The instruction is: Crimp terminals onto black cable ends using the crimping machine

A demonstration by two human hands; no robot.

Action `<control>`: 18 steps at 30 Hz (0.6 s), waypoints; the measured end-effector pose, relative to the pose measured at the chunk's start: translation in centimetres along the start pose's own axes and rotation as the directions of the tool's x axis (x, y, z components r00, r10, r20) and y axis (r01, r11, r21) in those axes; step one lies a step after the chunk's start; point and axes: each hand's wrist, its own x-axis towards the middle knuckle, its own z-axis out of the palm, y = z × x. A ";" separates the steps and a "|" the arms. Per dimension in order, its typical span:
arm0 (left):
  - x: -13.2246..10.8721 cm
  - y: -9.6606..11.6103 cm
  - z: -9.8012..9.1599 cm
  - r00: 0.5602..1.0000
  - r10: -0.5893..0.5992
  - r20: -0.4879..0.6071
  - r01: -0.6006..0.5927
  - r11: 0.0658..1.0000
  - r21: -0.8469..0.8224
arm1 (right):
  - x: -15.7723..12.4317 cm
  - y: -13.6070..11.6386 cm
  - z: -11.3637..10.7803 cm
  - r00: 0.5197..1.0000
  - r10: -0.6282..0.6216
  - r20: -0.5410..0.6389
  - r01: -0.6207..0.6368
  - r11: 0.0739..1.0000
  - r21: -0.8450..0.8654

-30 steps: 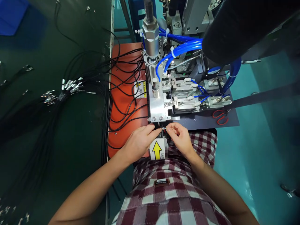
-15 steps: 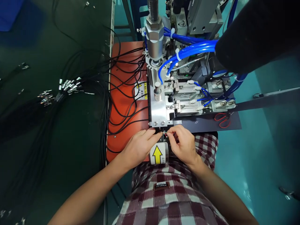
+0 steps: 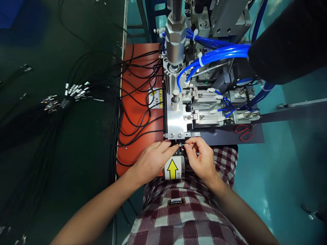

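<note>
My left hand (image 3: 153, 158) reaches in from the orange plate (image 3: 135, 136), its fingers pressed together and thumb tip at a narrow slot below the machine's metal block (image 3: 175, 124). Whatever lies under those fingertips is hidden. Between the two hands is a small connector-like part (image 3: 181, 147) with a red bit, too small to make out fully. My right hand (image 3: 201, 158) is closed in a pinch just right of it, thumb against index finger, on what looks like a thin wire end. A white label with a yellow arrow (image 3: 172, 168) sits just below the slot.
Black cables (image 3: 145, 122) run across the orange plate to a bundle with silvery ends (image 3: 76, 91) on the dark table at left. Blue air hoses (image 3: 222, 51) and clamping cylinders (image 3: 208, 117) stand ahead. Red-handled scissors (image 3: 244, 132) lie at right. A black cylindrical shape (image 3: 283, 44) overhangs upper right.
My right hand has drawn slightly to the right, leaving more of the small part visible between the hands. My left hand stays at the slot. The view has shifted a little.
</note>
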 end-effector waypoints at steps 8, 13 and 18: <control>0.0 0.0 0.0 1.000 -0.026 0.011 0.026 1.000 0.002 | 0.2 -0.1 0.3 0.995 -0.091 0.037 0.093 0.995 -0.039; 0.0 0.0 0.1 0.999 -0.027 0.018 0.027 1.000 0.010 | 0.1 0.0 0.7 0.999 -0.045 0.010 0.045 0.999 -0.019; 0.0 0.0 0.0 1.000 -0.013 -0.007 0.013 1.000 0.011 | 0.0 0.3 0.8 1.000 0.015 0.012 -0.015 1.000 0.008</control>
